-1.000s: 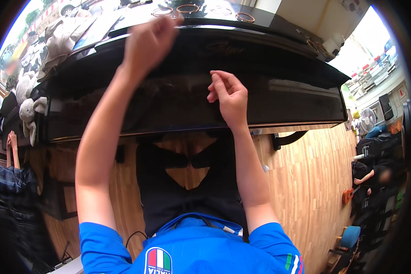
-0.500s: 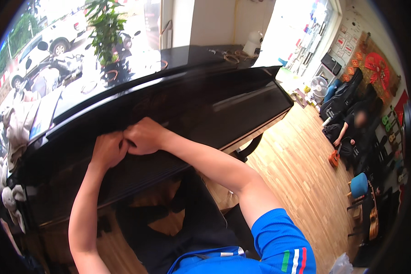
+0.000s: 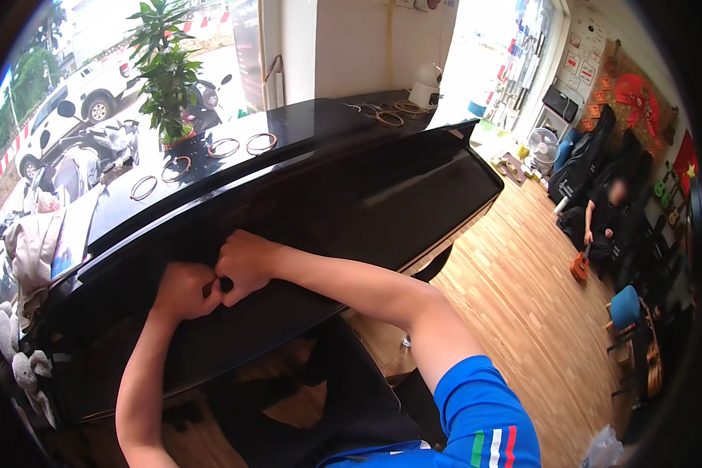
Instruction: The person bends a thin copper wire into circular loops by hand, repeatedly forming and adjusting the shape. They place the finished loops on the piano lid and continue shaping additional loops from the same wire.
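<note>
My left hand [image 3: 188, 292] and my right hand [image 3: 246, 270] meet in front of me, above the glossy black piano [image 3: 382, 207]. Both are closed, with thumbs and fingertips pinched close together. Whatever sits between the fingertips is too small or too hidden to make out. Along the piano's top lie thin copper-coloured wire rings, among them one ring [image 3: 261, 143] past my right hand and another ring [image 3: 142, 187] farther left. More coiled wire [image 3: 390, 117] is heaped at the far right end of the top.
A potted plant [image 3: 165, 78] stands behind the piano by the window. Cloth [image 3: 35, 246] and grey plush toys [image 3: 32, 370] hang at the left end. Across the wooden floor [image 3: 515, 312], a seated person [image 3: 607, 210] holds a small orange guitar [image 3: 579, 266] beside a blue chair [image 3: 625, 307].
My hands remain pinched together and sit slightly lower in the view. The scene has shifted a little with my head, and the rings on the piano show more clearly.
</note>
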The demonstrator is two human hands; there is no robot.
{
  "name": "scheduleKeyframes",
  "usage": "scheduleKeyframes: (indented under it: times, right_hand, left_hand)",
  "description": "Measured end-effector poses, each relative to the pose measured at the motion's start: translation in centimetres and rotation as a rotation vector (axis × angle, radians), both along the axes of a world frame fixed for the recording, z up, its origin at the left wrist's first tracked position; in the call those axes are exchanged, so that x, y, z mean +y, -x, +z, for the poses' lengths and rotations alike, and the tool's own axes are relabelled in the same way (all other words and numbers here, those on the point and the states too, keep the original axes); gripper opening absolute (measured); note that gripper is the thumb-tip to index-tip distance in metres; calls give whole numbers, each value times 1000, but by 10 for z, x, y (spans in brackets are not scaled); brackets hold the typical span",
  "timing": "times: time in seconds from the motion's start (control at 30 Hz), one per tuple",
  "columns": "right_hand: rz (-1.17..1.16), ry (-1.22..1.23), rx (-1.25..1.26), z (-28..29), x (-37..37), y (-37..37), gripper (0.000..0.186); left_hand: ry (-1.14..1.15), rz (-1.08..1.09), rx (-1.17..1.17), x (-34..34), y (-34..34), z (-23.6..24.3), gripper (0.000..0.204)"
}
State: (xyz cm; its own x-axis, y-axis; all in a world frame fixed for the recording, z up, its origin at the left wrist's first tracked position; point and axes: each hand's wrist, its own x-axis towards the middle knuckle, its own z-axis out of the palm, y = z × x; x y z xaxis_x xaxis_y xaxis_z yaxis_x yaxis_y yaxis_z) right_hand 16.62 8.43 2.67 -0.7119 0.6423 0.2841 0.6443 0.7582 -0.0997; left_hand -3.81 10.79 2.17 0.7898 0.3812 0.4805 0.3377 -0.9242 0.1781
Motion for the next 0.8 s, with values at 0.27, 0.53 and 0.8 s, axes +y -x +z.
scheduleKeyframes:
  times: [0.27,0.53,0.8]
  right_hand:
    - [14,15,33,-4,4,-3,41]
    - [-43,25,193,-10,5,-1,32]
    - [-78,13,238,-13,1,2,27]
  left_hand:
    - [-37,-8,61,2,2,2,40]
    - [1,96,-22,-3,1,0,40]
    - [13,174,-60,-11,2,-1,46]
